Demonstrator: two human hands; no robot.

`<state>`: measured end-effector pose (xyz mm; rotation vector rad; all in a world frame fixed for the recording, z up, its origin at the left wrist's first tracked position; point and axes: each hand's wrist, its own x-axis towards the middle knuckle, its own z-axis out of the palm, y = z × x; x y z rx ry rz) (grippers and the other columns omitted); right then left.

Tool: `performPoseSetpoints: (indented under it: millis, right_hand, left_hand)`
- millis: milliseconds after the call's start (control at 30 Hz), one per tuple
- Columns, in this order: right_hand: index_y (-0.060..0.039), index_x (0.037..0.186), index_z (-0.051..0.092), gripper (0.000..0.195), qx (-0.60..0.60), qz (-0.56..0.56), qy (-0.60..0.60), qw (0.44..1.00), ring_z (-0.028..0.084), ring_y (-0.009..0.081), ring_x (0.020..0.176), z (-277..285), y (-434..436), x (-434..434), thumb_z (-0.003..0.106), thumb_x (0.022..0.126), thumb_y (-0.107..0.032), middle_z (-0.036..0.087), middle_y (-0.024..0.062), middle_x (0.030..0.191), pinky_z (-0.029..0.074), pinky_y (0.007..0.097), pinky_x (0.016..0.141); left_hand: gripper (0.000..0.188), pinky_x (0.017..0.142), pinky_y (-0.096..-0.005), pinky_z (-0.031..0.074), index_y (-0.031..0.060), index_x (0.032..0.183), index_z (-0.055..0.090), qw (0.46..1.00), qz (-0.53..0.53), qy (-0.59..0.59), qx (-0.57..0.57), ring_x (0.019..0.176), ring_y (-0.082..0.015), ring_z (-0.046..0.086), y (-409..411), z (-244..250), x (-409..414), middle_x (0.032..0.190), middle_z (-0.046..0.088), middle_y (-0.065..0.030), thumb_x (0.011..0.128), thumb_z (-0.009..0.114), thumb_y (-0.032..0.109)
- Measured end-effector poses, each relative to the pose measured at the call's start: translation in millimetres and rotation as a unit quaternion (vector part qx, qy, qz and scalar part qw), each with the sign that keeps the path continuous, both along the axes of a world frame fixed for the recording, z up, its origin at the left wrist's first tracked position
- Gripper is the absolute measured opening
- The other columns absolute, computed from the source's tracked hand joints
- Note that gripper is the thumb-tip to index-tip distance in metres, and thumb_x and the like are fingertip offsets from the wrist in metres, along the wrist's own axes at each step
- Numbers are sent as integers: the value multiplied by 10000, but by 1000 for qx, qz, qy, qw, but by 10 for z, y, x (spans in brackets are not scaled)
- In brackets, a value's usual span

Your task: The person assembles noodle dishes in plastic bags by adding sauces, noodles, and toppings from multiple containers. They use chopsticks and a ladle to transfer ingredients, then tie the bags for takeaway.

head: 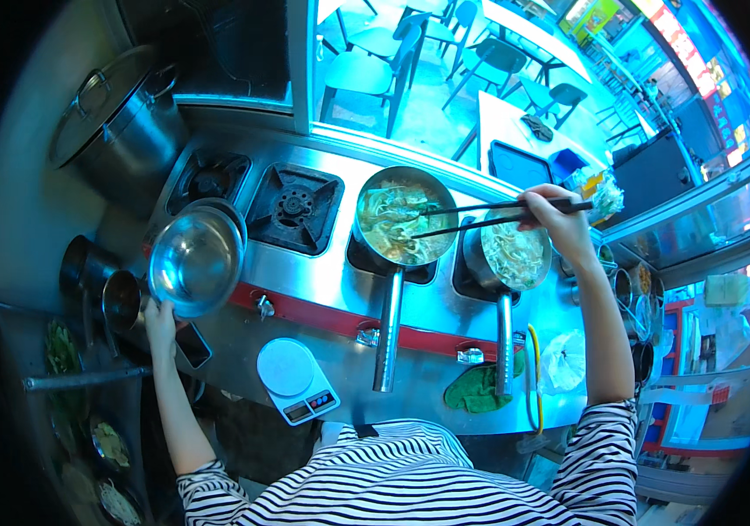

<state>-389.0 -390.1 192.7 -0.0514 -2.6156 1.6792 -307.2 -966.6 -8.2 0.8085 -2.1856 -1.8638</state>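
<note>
My right hand (549,214) grips a pair of dark chopsticks (474,220) above the stove. Their tips reach into the left saucepan (398,336), among noodles and greens in broth (401,204). Partly under my right hand, a second saucepan (505,342) on the right burner holds pale noodles in soup (513,253). At the left, my left hand (160,325) holds the near rim of a shiny metal bowl (196,260). The bowl appears to contain nothing and overlaps another round metal rim behind it, over the stove's left corner.
Two bare burners (294,207) lie left of the saucepans. A lidded stockpot (125,138) stands at the back left. In front sit a white kitchen scale (297,381), a green cloth (477,389), a plastic bag (562,361) and a phone (193,345). Pots (124,299) stand at the left.
</note>
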Motion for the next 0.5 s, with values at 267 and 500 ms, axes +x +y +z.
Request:
performPoseSetpoints:
  millis: [267, 500]
  right_hand:
    - [58, 884, 617, 171, -67, 1, -6, 998, 605, 119, 683, -461, -35, 127, 537, 855, -91, 599, 82, 755, 539, 241, 604]
    - [40, 898, 622, 191, -130, 31, 68, 989, 605, 117, 663, -487, -444, -273, 548, 864, -132, 615, 71, 773, 515, 230, 610]
  left_hand:
    - [212, 336, -232, 404, -10, 921, 470, 998, 11, -40, -54, 443, -137, 532, -164, -498, -525, 637, 567, -89, 859, 398, 180]
    - [501, 296, -257, 370, -45, 783, 469, 957, -57, -207, -194, 331, -174, 496, -359, -532, -479, 481, 525, -125, 911, 340, 421]
